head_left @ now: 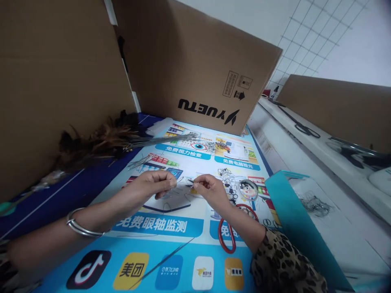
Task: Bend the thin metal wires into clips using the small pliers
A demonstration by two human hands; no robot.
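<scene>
My left hand is closed in a pinch, its thumb and fingertips on a thin wire that curves down below the hand. A short gap to the right, my right hand also pinches, with a small dark tip at its fingers; its exact kind is too small to make out. Fine wire strands loop between the two hands, above the printed mat. Red-handled scissors lie partly under my right forearm. Beside that forearm are several small wire loops and a round clear dish.
Brown feathers on long thin stems lie at the left by a cardboard wall. A cardboard box stands at the back. To the right, a teal box edge borders a tangle of dark wire. Black scissors lie farther right.
</scene>
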